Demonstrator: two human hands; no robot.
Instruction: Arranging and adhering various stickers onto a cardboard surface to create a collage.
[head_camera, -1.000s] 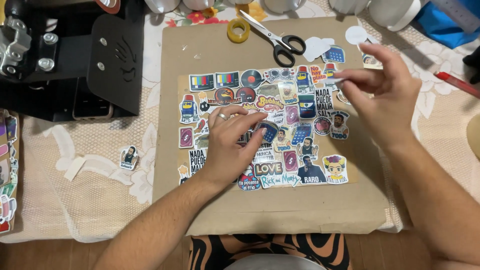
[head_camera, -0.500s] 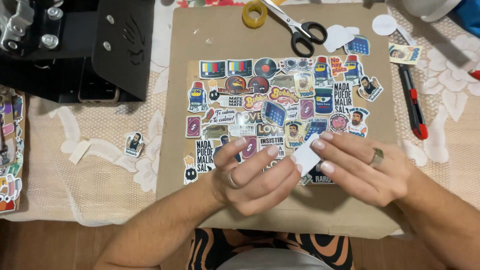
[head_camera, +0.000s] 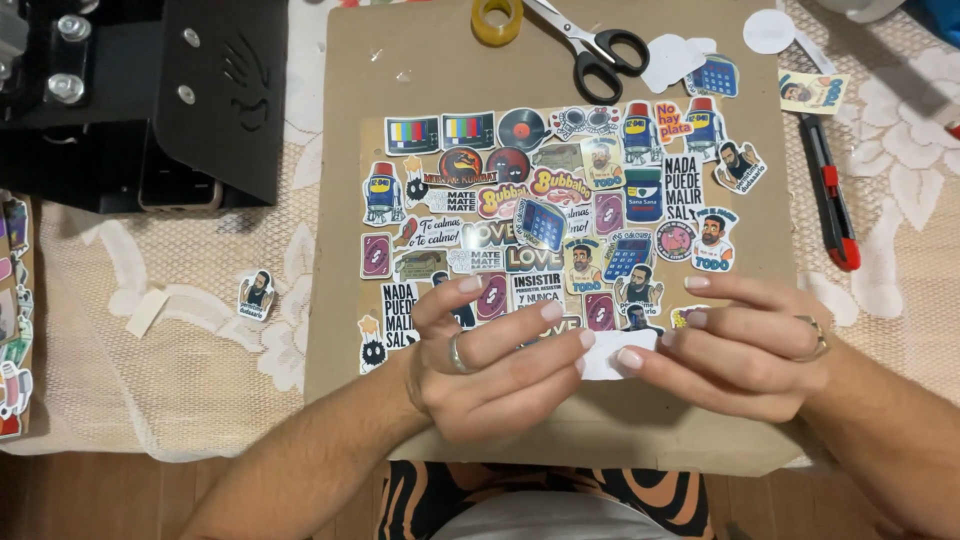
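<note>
Left hand (head_camera: 490, 350) and right hand (head_camera: 740, 345) are jointly pinching a white sticker backing (head_camera: 612, 355) below the sticker collage (head_camera: 560, 215).

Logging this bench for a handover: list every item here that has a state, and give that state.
left hand: pinching the white sticker backing
right hand: pinching the same backing from the other side
white sticker backing: held between both hands, above the cardboard
scissors: closed, lying flat
utility knife: lying flat, blade not visible
tape roll: lying flat
cardboard sheet: partly covered with stickers
</note>
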